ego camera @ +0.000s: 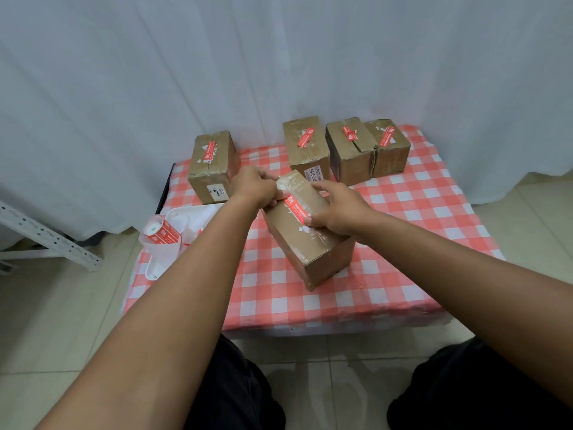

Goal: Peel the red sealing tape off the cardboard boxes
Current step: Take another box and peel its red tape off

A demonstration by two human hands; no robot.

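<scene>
- We have one view only: a wide-angle head camera.
- It faces forward and down, close above our forearms, onto the bench point(403, 243) against a white curtain point(279, 57).

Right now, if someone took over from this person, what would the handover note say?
Left hand pinches the far end of the red tape on the near box; right hand presses the tape's near end and steadies the box. Tape looks still stuck along the top.
Four more boxes behind, each still taped: far-left box, middle box, two right boxes.
Done: none visibly peeled. Left: all five.
</scene>
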